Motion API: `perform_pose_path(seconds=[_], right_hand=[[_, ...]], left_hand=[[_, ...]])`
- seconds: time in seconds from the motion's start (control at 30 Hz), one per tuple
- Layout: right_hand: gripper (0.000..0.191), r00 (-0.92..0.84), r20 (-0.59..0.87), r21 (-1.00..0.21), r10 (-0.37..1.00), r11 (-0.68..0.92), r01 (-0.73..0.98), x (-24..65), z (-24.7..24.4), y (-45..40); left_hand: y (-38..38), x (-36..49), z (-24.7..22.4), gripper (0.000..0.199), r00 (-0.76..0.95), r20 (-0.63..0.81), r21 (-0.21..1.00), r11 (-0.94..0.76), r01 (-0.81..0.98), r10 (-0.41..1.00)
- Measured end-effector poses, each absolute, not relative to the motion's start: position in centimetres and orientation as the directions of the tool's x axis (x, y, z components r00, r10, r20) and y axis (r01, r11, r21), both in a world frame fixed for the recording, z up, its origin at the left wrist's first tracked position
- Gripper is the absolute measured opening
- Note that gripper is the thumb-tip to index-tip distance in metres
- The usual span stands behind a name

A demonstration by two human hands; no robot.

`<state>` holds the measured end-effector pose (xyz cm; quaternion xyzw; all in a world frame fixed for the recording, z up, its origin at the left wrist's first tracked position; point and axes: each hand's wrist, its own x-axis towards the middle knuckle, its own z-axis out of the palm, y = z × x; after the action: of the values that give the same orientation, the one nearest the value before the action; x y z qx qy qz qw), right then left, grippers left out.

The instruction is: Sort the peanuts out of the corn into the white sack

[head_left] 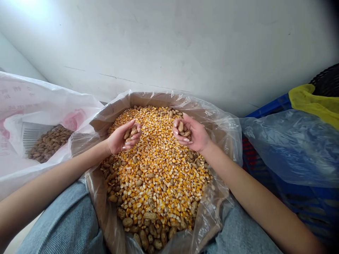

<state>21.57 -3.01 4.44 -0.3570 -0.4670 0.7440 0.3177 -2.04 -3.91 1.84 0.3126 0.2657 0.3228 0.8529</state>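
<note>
A box lined with clear plastic (227,132) stands between my knees, filled with yellow corn kernels (159,158) and unshelled peanuts. Over the left part of the corn, my left hand (124,137) is cupped around several peanuts (131,132). My right hand (192,134) curls palm up over the right part, with several peanuts (183,129) in its fingers. The two hands are apart. More peanuts (150,238) lie thick at the near edge of the box, and others are scattered on the kernels.
A white printed sack (39,93) holding peanuts (51,141) stands at the left. On the right are a blue crate (272,106), clear plastic film (293,148) and a yellow mesh bag (312,102). A pale wall (169,46) rises behind the box.
</note>
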Motion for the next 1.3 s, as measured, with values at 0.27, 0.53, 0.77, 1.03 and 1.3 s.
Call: perform_pose_path(seconds=[0.27,0.53,0.77,1.03,1.3], right_hand=[[0.021,-0.540,-0.291,-0.633,0.790,0.264,0.728,23.0,3.1,-3.6],[0.020,-0.618,-0.438,-0.428,0.653,0.453,0.782,23.8,2.8,-3.6],[0.016,-0.592,-0.447,-0.413,0.670,0.433,0.801,23.6,2.5,-3.5],[0.025,-0.576,-0.374,-0.787,0.727,0.080,0.612,23.3,3.7,-3.6],[0.021,-0.510,-0.271,-0.909,0.817,-0.392,-0.145,23.9,4.9,-3.4]], left_hand=[[-3.6,-3.0,1.6,0.016,0.672,-0.249,0.954,0.055,0.296,0.698],[-3.4,-4.2,1.8,0.020,0.841,-0.303,0.830,-0.309,0.464,0.449],[-3.9,-4.1,1.4,0.020,0.838,-0.332,0.826,-0.296,0.480,0.432],[-4.2,-3.7,2.2,0.014,0.840,-0.343,0.877,-0.177,0.446,0.420],[-4.1,-4.2,3.5,0.016,0.602,-0.316,0.812,0.537,-0.228,0.733]])
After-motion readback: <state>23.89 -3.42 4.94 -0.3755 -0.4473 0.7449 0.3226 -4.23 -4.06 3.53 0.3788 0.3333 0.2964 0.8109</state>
